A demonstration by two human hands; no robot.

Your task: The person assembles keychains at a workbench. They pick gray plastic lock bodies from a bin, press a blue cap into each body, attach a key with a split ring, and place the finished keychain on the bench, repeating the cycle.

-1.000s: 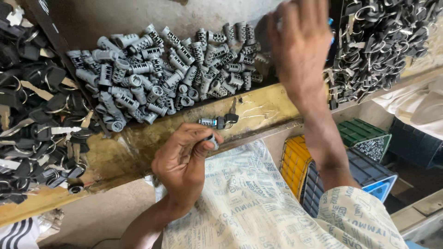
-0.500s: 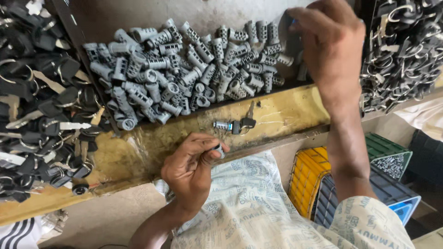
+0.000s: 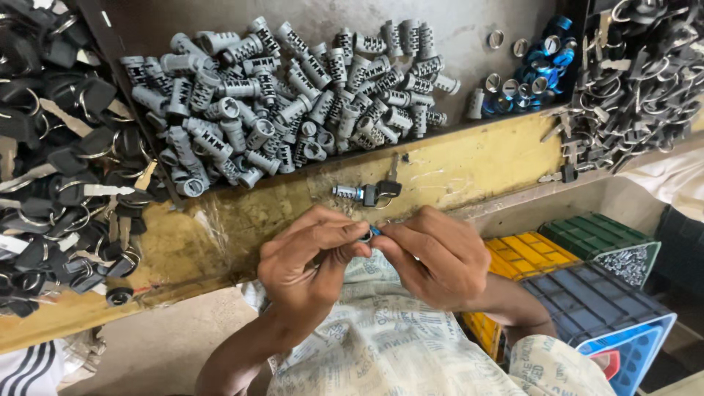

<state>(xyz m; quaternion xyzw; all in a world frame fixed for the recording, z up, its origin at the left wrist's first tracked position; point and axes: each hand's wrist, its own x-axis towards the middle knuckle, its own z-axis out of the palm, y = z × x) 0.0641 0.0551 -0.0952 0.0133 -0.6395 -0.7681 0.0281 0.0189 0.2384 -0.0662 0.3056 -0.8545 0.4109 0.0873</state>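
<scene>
My left hand (image 3: 312, 257) and my right hand (image 3: 433, 253) meet in front of the yellow workbench edge (image 3: 469, 165). Between their fingertips they pinch a small metal part with a blue piece (image 3: 369, 233); most of it is hidden by my fingers. Just beyond my hands, a lock cylinder with a black-headed key in it (image 3: 367, 192) lies on the bench. Behind it a big pile of grey lock cylinders (image 3: 293, 95) fills a tray.
Black-headed keys on rings (image 3: 59, 161) are heaped at the left, and more keys (image 3: 638, 81) at the right. Small metal rings and blue parts (image 3: 528, 73) lie at the tray's right end. Yellow, green and blue plastic crates (image 3: 579, 293) stand below the bench.
My right hand has come down from the blue parts at the back of the tray and joined my left hand at the bench edge. The view has also shifted slightly.
</scene>
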